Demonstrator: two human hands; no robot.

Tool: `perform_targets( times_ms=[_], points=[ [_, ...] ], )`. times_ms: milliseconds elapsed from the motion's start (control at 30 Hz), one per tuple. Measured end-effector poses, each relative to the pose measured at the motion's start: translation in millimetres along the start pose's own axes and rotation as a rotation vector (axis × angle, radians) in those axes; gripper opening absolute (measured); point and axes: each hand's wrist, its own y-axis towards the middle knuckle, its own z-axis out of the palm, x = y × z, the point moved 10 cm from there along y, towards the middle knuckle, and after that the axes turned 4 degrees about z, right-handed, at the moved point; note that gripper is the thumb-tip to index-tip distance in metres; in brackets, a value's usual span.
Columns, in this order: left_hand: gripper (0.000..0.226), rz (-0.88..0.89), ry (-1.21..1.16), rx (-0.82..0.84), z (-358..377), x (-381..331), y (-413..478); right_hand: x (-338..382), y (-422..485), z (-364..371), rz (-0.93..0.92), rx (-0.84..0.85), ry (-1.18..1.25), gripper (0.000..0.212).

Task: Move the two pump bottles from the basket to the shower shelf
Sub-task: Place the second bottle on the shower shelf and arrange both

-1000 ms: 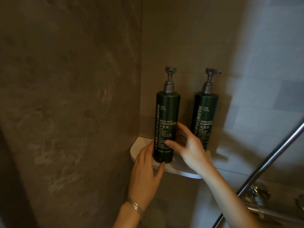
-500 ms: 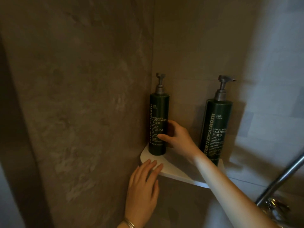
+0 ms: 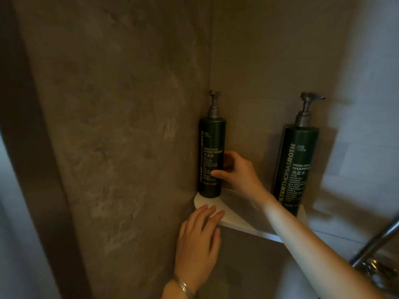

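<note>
Two dark green pump bottles stand upright on a white corner shelf (image 3: 241,221). The conditioner bottle (image 3: 211,145) is at the shelf's left end, against the brown wall. The shampoo bottle (image 3: 295,160) is at the right end. My right hand (image 3: 236,171) wraps the lower part of the conditioner bottle from its right side, thumb on the label. My left hand (image 3: 199,240) is below it, fingers apart, fingertips resting on the shelf's front edge. No basket is in view.
Brown stone-look walls meet in the corner behind the shelf; pale tiles lie to the right. A chrome shower rail (image 3: 375,240) and a chrome fitting (image 3: 375,270) sit at the lower right. A bracelet is on my left wrist.
The conditioner bottle has gone from the shelf's front edge back into the left corner, with my right hand still on it. My left hand let go of its base and dropped to the shelf edge.
</note>
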Motion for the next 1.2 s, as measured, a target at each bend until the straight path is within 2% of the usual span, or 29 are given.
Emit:
perform_targets(
  times_ms=[100, 200, 267, 333, 500, 700, 833, 1100, 1200],
  points=[
    [0.036, -0.013, 0.01, -0.008, -2.7, 0.9, 2.8, 11.6, -1.0, -2.8, -0.069, 0.002, -0.025, 0.059],
    [0.042, -0.067, 0.004, -0.004, 0.3, 7.2, 10.0, 48.5, -3.5, -29.8, -0.234, -0.193, -0.009, 0.06],
    [0.045, -0.074, 0.027, -0.006, 2.3, 4.3, 17.7, 80.0, -2.9, -53.3, -0.343, -0.328, -0.004, 0.054],
    [0.049, -0.075, 0.052, -0.011, 2.7, -0.6, 25.2, 108.2, 2.0, -70.4, -0.425, -0.393, -0.022, 0.047],
    [0.048, -0.097, 0.025, -0.037, 8.5, 1.9, 31.3, 129.0, 30.4, -71.1, -0.44, -0.321, -0.081, 0.052],
    [0.049, -0.08, 0.042, -0.045, 9.6, 5.4, 32.2, 150.7, 46.0, -70.4, -0.636, -0.301, -0.177, 0.046],
    [0.044, 0.008, 0.089, -0.011, 17.4, -2.4, 34.9, 146.9, 58.4, -64.9, -0.594, -0.225, -0.199, 0.031],
    [0.047, -0.014, 0.157, 0.034, 21.4, 0.6, 38.0, 144.8, 54.1, -65.0, -0.586, -0.23, -0.122, 0.033],
    [0.048, -0.027, 0.161, 0.041, 21.9, 3.7, 37.8, 148.1, 52.4, -64.4, -0.61, -0.247, -0.167, 0.033]
  ],
)
